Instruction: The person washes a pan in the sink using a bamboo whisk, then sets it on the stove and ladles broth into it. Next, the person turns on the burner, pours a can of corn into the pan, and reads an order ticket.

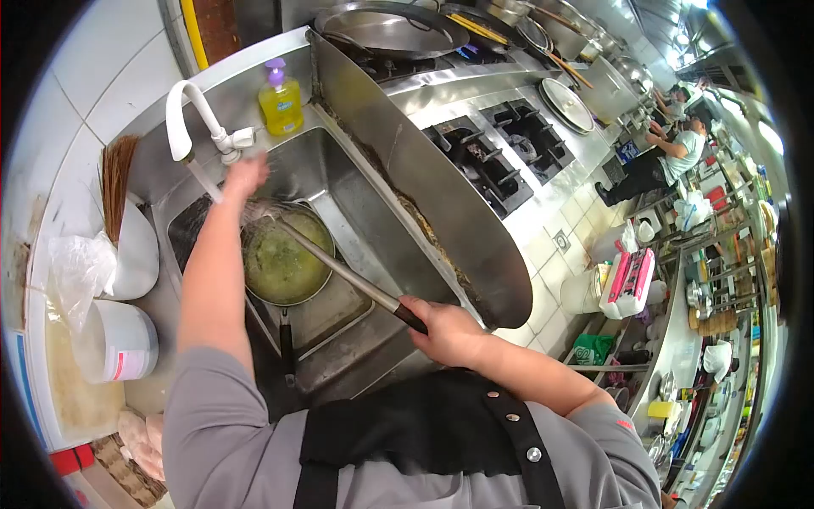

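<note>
My right hand (448,331) is closed around the black grip of a long-handled metal utensil (339,267). The far end of this utensil lies in the water spray over a round pan (292,267), and the spray blurs its head. The pan sits in the steel sink (390,242), holds cloudy greenish water, and has a black handle pointing toward me. My left hand (246,176) is raised just below the knob of the white faucet (191,114). Its fingers are smeared, so whether they grip the knob is unclear. Water runs from the spout, partly behind my left forearm.
A yellow soap bottle (281,100) stands at the sink's back corner. White buckets (127,339) and a bristle brush (117,182) are at left. A steel partition (424,165) separates the sink from the gas burners (479,161). People (674,157) stand farther off at right.
</note>
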A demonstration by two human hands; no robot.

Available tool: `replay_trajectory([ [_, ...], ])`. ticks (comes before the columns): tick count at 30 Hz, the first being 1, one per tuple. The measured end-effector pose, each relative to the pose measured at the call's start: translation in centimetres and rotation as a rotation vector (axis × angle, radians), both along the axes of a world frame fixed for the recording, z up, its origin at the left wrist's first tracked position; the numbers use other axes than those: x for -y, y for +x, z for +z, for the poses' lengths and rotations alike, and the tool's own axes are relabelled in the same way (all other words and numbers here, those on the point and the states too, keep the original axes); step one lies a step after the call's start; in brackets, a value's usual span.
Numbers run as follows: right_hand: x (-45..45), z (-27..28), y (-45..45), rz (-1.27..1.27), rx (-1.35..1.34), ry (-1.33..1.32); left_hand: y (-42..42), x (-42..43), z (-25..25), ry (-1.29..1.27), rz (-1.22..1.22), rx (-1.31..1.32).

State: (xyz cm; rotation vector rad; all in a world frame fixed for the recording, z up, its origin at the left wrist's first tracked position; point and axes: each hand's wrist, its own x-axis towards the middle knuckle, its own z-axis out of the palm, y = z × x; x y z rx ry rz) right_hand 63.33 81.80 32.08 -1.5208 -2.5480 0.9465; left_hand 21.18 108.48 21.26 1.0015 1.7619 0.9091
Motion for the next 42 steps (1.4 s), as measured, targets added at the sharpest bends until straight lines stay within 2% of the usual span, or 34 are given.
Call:
replay_trajectory([
  [3, 0.3, 0.5, 0.2, 0.030, 0.022, 0.066, -0.8, 4.3, -1.0, -0.024, -0.480, -0.594],
  [6, 1.1, 1.9, 0.1, 0.080, 0.093, 0.094, -1.2, 9.6, 3.1, -0.331, -0.054, 0.100],
  [9, 0.9, 1.9, 0.4, 0.151, 0.173, 0.202, -1.3, 10.9, 2.7, -0.343, -0.067, 0.216],
  [10, 0.8, 1.5, 0.5, 0.173, 0.195, 0.251, -1.9, 9.0, -0.8, -0.229, -0.141, -0.078],
  [13, 0.2, 0.8, 0.6, 0.161, 0.089, 0.279, 2.6, 10.7, 2.0, 0.163, -0.550, -0.547],
  [14, 0.2, 0.0, 0.8, 0.139, -0.010, 0.256, 2.5, 10.5, 1.2, 0.232, -0.532, -0.575],
  [16, 0.4, -1.8, 1.2, 0.094, -0.211, 0.205, 2.1, 9.9, 0.3, 0.201, -0.186, -0.546],
  [17, 0.4, -1.3, 0.7, -0.031, -0.267, -0.080, 2.0, 9.6, 0.0, 0.184, -0.015, -0.530],
  [19, 0.5, 0.7, -0.3, -0.275, -0.353, -0.662, 2.2, 7.6, -3.1, 0.215, 0.117, -0.346],
  [22, 0.4, 1.9, -1.5, -0.393, -0.789, -1.040, 2.0, 8.8, -6.2, 0.236, 0.313, -0.003],
  [23, 0.7, 3.9, -2.3, -0.449, -0.845, -1.106, 3.2, 9.1, -6.1, 0.218, 0.338, 0.091],
  [25, 0.8, 3.1, -2.1, -0.478, -1.001, -1.237, 4.0, 8.6, -5.9, 0.154, 0.380, 0.209],
  [27, 0.8, 3.7, -1.7, -0.460, -0.993, -1.289, 3.2, 6.9, -6.5, 0.106, 0.511, 0.200],
  [28, 1.0, 4.0, -1.5, -0.457, -1.009, -1.317, 1.9, 6.9, -6.7, 0.046, 0.338, -0.327],
  [31, 1.2, 5.0, -1.1, -0.450, -0.982, -1.367, 1.3, 6.5, -7.3, 0.416, 0.424, -0.542],
  [32, 1.4, 5.4, -0.9, -0.450, -0.937, -1.366, 1.0, 7.5, -3.5, 0.226, 0.296, -0.407],
  [33, 1.6, 5.8, -0.5, -0.459, -0.902, -1.351, 1.6, 8.7, 0.1, 0.129, 0.199, -0.449],
  [35, 1.9, 5.6, -0.1, -0.459, -0.905, -1.355, 0.8, 8.0, -1.0, 0.300, 0.056, -0.573],
  [36, 1.9, 5.7, 0.1, -0.449, -0.909, -1.370, 0.8, 8.1, -0.5, 0.431, -0.044, -0.773],
  [37, 2.0, 5.8, 0.1, -0.434, -0.911, -1.389, 0.9, 8.2, 0.4, 0.412, -0.193, -0.865],
  [38, 2.1, 5.9, 0.2, -0.433, -0.956, -1.439, 0.3, 7.6, -0.4, 0.464, -0.259, -0.866],
  [39, 2.3, 6.0, 0.3, -0.434, -0.969, -1.423, 0.8, 8.2, 1.1, 0.370, -0.271, -0.854],
  [42, 2.6, 6.2, 0.6, -0.428, -1.022, -1.418, -0.6, 7.9, 0.1, 0.379, -0.053, -0.658],
])
